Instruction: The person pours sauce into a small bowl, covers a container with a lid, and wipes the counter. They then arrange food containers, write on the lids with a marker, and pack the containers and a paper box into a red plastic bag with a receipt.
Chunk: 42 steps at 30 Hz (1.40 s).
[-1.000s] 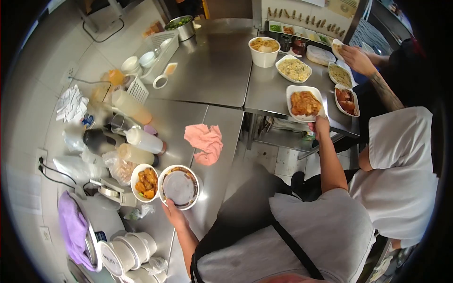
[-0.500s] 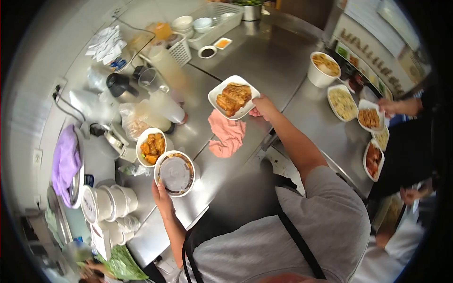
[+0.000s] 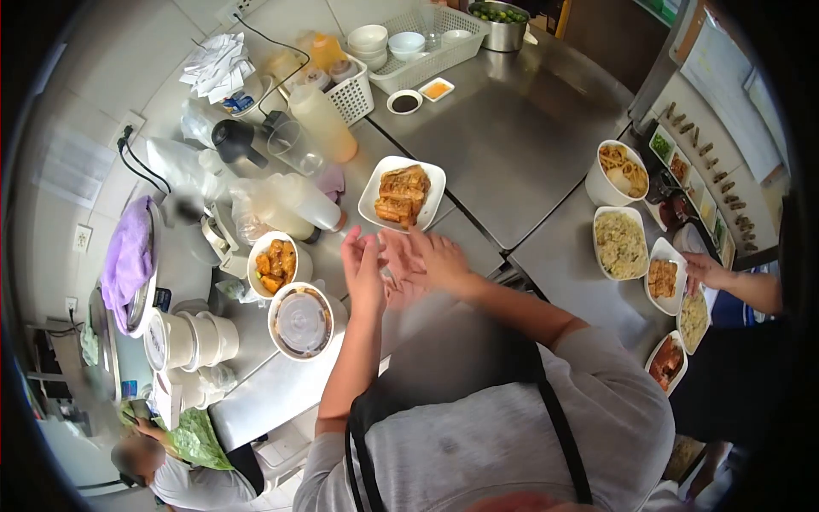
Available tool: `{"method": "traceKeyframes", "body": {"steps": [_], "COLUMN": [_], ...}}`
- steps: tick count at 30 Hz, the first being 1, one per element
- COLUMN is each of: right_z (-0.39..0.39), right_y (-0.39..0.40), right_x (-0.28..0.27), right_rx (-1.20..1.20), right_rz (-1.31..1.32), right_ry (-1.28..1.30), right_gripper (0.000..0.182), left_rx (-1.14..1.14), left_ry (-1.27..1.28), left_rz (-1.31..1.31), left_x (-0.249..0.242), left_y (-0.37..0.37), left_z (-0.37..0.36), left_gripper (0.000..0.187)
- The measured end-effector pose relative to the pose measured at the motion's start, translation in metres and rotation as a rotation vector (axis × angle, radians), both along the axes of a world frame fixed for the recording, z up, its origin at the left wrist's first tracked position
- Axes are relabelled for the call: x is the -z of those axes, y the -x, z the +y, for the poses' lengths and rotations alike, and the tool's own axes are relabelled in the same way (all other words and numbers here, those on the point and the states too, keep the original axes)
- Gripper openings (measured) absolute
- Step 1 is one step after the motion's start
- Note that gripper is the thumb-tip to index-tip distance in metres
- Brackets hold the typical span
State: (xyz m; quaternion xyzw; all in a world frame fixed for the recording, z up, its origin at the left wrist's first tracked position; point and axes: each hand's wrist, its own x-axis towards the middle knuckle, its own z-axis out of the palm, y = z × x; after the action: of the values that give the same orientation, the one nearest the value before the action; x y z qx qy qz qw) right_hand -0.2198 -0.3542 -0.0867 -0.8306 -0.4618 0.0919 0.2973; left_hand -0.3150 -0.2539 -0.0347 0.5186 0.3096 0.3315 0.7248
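While the left hand (image 3: 363,266) was raised at the left edge of the pink cloth (image 3: 398,263), its thumb and fingers parted, the right hand (image 3: 442,260) reached over the cloth's right side with its fingers spread. The white dish (image 3: 371,205), bearing browned meat (image 3: 401,194), rested on the counter (image 3: 465,243) just beyond the fingertips; whether dish and cloth touched could not be told. Left of the hands stood a bowl (image 3: 253,269) of glazed pieces (image 3: 275,265) and, just beside it, a lidded tub (image 3: 304,321). At far right, a co-worker's hand (image 3: 706,271) held a second dish (image 3: 657,249) by its edge.
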Motion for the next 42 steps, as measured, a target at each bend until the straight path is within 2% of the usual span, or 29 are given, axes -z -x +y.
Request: {"method": "traceKeyframes", "body": {"steps": [2,3,6,8,10,12,13,15,18,20,21,24,25,28,29,31,32,33,36,40,42], "right_z": [-0.009,-0.014,-0.033,-0.042,-0.063,-0.075,-0.072,-0.061,-0.024,0.010,0.018,0.025,0.026,0.024,0.024,0.029,0.030,0.026,0.052,0.077,0.094], "right_y": [-0.003,-0.006,-0.030,-0.059,-0.104,-0.139,-0.145,-0.150,-0.153,-0.158,-0.148,-0.142,-0.142,-0.161,-0.160,-0.182,-0.178,-0.176,-0.181,-0.143,-0.134], "right_x": [0.019,0.026,0.051,0.068,0.066,0.044,0.024,-0.010,-0.006,0.020,0.030,0.021,0.015,0.018,0.008,0.017,0.003,-0.014,0.007,-0.023,-0.004], "right_rx": [-0.029,-0.042,-0.049,-0.002,0.107,0.354,0.377,0.428,0.141,0.102,0.133,0.208,0.236,0.215,0.172,0.009,-0.066,-0.200,-0.568,-0.751,-0.971], "right_rz": [-0.082,-0.083,-0.101,-0.132,0.271,0.794,0.877,1.039,0.941,0.558,0.479,0.127,0.141,0.273,0.926,1.180,1.301,1.319,0.694,0.545,0.297], "right_ry": [-0.149,-0.117,0.055,0.255,-0.043,-0.398,-0.494,-0.681,-0.617,-0.289,-0.398,-0.045,0.030,-0.251,-0.373,-0.140,-0.017,-0.019,0.035,0.055,0.078], "right_gripper": [0.056,0.052,0.040,0.032,0.018,0.011,0.009,0.008,0.008,0.010,0.013,0.019,0.025,0.028,0.027,0.026,0.026,0.024,0.021,0.019,0.017], "left_rx": [-0.159,-0.240,0.024,0.205,0.383,0.225,0.145,0.104,0.088,0.095,0.099,0.070,0.072,0.183,0.236,0.289,0.321,0.363,0.455,0.546,0.593], "left_ry": [-0.017,-0.026,0.191,0.336,0.485,0.462,0.448,0.466,0.470,0.464,0.464,0.403,0.378,0.423,0.455,0.388,0.358,0.360,0.301,0.271,0.214], "left_rz": [0.078,0.120,0.371,0.295,0.222,0.091,0.026,0.058,0.085,0.105,0.116,0.128,0.139,0.191,0.215,0.218,0.222,0.270,0.365,0.422,0.503], "left_x": [0.055,0.070,0.072,0.073,0.079,0.086,0.088,0.089,0.082,0.076,0.076,0.076,0.073,0.072,0.071,0.069,0.068,0.066,0.062,0.055,0.049], "left_y": [-0.030,-0.038,-0.048,-0.059,-0.067,-0.078,-0.082,-0.083,-0.080,-0.075,-0.074,-0.065,-0.063,-0.049,-0.042,-0.033,-0.028,-0.024,-0.020,-0.019,-0.020], "left_z": [0.020,0.027,0.032,0.024,0.011,-0.005,-0.009,-0.008,-0.019,-0.029,-0.033,-0.043,-0.041,-0.035,-0.031,-0.028,-0.029,-0.027,-0.018,-0.014,-0.009], "left_gripper": [0.037,0.035,0.033,0.029,0.026,0.023,0.022,0.023,0.027,0.030,0.031,0.034,0.035,0.047,0.053,0.053,0.053,0.058,0.056,0.054,0.056]}}
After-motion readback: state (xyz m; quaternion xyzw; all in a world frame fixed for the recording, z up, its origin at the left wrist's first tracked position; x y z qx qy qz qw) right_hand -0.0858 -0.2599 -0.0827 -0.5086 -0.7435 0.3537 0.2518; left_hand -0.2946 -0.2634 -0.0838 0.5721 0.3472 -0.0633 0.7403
